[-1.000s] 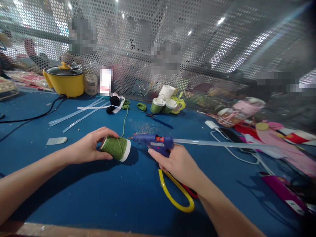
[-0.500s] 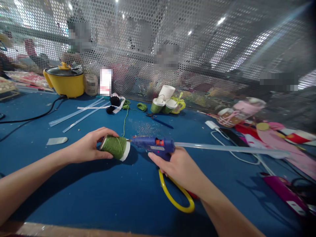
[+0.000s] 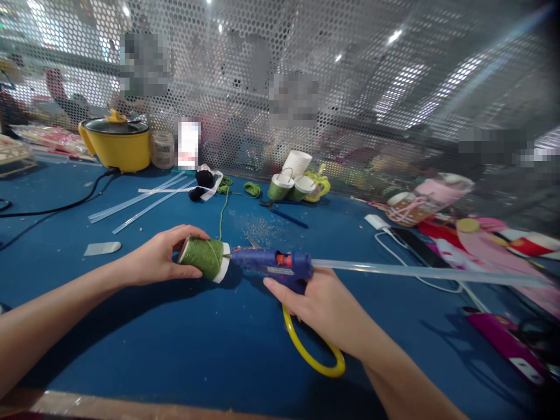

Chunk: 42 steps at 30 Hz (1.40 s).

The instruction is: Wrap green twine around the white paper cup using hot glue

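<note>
My left hand (image 3: 155,259) is wrapped round a paper cup wound with green yarn (image 3: 205,258), held on its side just above the blue table (image 3: 175,350). My right hand (image 3: 321,303) grips a blue hot glue gun (image 3: 275,263). Its nozzle touches the cup's white rim. A long clear glue stick (image 3: 420,272) juts out of the gun's back toward the right. A green yarn strand (image 3: 222,213) runs from the cup toward the back of the table.
Yellow-handled scissors (image 3: 312,353) lie under my right wrist. Clear glue sticks (image 3: 140,201), a yellow pot (image 3: 116,144), yarn-wrapped cups (image 3: 291,185), a white charger cable (image 3: 411,256) and pink craft pieces (image 3: 481,233) lie around. A perforated metal screen (image 3: 350,87) closes the back.
The glue gun's nozzle has moved left and down until it meets the cup's rim. My left hand has kept the cup almost still.
</note>
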Tool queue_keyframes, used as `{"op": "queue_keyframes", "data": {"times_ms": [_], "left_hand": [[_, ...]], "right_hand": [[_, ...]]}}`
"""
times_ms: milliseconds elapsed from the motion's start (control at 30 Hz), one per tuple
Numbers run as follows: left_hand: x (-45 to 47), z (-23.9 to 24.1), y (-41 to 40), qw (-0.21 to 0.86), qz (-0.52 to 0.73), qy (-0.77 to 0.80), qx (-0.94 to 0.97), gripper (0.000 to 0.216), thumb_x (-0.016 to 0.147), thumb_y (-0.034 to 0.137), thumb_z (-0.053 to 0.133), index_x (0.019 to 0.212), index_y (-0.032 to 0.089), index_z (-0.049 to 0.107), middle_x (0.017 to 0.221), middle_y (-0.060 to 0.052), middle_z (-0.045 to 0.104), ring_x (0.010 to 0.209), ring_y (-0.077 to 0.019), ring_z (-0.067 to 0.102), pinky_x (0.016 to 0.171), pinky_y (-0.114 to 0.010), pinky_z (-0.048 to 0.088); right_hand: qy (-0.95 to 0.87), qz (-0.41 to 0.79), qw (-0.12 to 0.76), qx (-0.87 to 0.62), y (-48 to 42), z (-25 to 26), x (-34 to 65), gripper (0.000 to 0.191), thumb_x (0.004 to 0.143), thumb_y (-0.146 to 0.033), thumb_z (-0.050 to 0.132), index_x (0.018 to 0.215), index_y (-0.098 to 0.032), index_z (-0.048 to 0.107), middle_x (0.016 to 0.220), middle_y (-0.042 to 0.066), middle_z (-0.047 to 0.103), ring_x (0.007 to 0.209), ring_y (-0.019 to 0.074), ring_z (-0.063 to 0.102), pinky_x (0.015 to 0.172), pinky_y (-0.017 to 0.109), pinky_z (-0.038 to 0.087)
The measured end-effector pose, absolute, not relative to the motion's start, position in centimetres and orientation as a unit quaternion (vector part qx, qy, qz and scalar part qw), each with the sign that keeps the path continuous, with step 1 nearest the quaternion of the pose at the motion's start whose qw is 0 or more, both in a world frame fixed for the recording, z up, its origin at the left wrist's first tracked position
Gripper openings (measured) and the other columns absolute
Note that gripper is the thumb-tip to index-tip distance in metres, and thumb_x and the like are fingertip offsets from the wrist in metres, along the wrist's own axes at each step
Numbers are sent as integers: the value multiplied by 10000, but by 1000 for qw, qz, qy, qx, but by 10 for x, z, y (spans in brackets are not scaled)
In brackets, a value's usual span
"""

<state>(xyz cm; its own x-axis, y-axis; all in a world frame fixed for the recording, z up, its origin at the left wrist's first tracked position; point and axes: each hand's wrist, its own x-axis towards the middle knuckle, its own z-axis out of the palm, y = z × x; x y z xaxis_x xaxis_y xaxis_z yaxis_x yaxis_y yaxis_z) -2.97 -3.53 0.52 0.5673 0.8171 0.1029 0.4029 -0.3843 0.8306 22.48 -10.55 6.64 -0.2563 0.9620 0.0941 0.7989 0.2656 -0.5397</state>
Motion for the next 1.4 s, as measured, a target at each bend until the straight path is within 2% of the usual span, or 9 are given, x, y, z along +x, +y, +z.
{"op": "queue_keyframes", "data": {"times_ms": [200, 533, 633, 800, 967, 1067, 1233, 1400], "left_hand": [[-29, 5, -35, 405, 260, 390, 785, 498, 685, 327, 674, 1124, 217, 465, 1051, -57, 580, 902, -226, 592, 765, -352, 498], [-29, 7, -37, 434, 266, 387, 769, 485, 685, 298, 676, 1109, 206, 460, 1015, -48, 584, 867, -202, 594, 763, -342, 500], [-29, 6, -37, 438, 264, 385, 768, 489, 697, 299, 669, 1124, 212, 447, 1004, -44, 582, 861, -198, 592, 756, -342, 503], [-28, 7, -38, 423, 295, 358, 778, 451, 713, 278, 655, 1107, 218, 445, 1067, -51, 549, 921, -196, 574, 812, -354, 489], [-27, 10, -41, 337, 338, 336, 812, 413, 739, 229, 626, 1107, 229, 439, 1097, -59, 493, 966, -199, 544, 824, -349, 478], [-26, 12, -43, 263, 359, 311, 840, 389, 762, 193, 597, 1115, 224, 436, 1123, -78, 459, 1033, -214, 499, 830, -344, 472], [-25, 14, -46, 156, 368, 289, 870, 370, 783, 159, 568, 1123, 207, 431, 1144, -110, 441, 1084, -236, 454, 896, -408, 430], [-25, 13, -45, 143, 367, 286, 873, 398, 780, 158, 574, 1145, 203, 420, 1141, -112, 439, 1078, -236, 455, 895, -399, 432]], "right_hand": [[-764, 217, 195, -576, -108, 68, 224, 339, 791, -302, 513, 474, -207, 438, 448, -46, 455, 432, 105, 417, 447, 230, 376], [-754, 220, 164, -597, -110, 66, 225, 284, 783, -343, 505, 538, -199, 495, 470, -35, 492, 425, 106, 411, 426, 233, 372], [-740, 245, 201, -593, -108, 69, 224, 262, 769, -343, 527, 554, -197, 493, 457, -38, 494, 412, 106, 439, 425, 231, 378], [-646, 356, 271, -618, -92, 70, 234, 250, 737, -394, 579, 643, -172, 512, 438, -50, 488, 374, 93, 453, 427, 229, 394], [-589, 329, 393, -625, -57, 55, 252, 256, 713, -385, 618, 719, -134, 565, 619, 13, 591, 526, 100, 523, 509, 226, 422], [-591, 285, 330, -679, -30, 41, 260, 246, 769, -364, 560, 665, -141, 560, 633, 29, 607, 536, 92, 530, 511, 206, 420], [-586, 273, 275, -712, 3, 16, 264, 296, 796, -337, 527, 564, -153, 534, 513, 16, 557, 413, 88, 501, 421, 211, 407], [-607, 186, 218, -742, 16, 15, 263, 336, 771, -350, 569, 492, -175, 499, 496, 68, 563, 521, 188, 583, 504, 297, 445]]}}
